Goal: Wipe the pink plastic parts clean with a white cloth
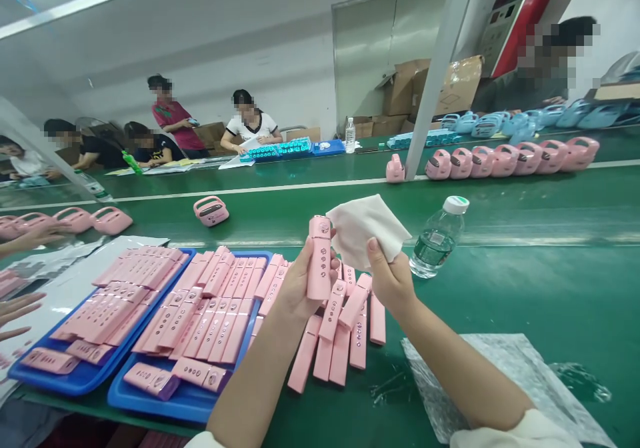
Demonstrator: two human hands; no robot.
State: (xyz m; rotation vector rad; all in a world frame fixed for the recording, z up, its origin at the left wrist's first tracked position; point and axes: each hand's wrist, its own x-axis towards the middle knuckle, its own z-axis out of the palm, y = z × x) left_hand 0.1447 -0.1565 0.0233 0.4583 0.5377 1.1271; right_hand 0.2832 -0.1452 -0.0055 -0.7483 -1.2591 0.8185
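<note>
In my left hand (299, 281) is a pink oblong case (319, 268) with a row of small dark marks, held upright with the fingers wrapped round it. My right hand (393, 278) pinches a white cloth (367, 228) between thumb and fingers. The cloth hangs just right of the case, its left corner close to the case's top. Below both hands, several more pink cases (340, 351) lie in a loose pile on the green table. To the left, a blue tray (175, 408) and a second blue tray (65, 385) are filled with similar cases.
A water bottle (437, 238) stands right of my right hand. Plastic wrapping (505, 381) lies under my right forearm. Pink handled units (483, 161) line the far belt, with one unit (211, 211) nearer. At left is another person's hand (17, 311); several people sit or stand opposite.
</note>
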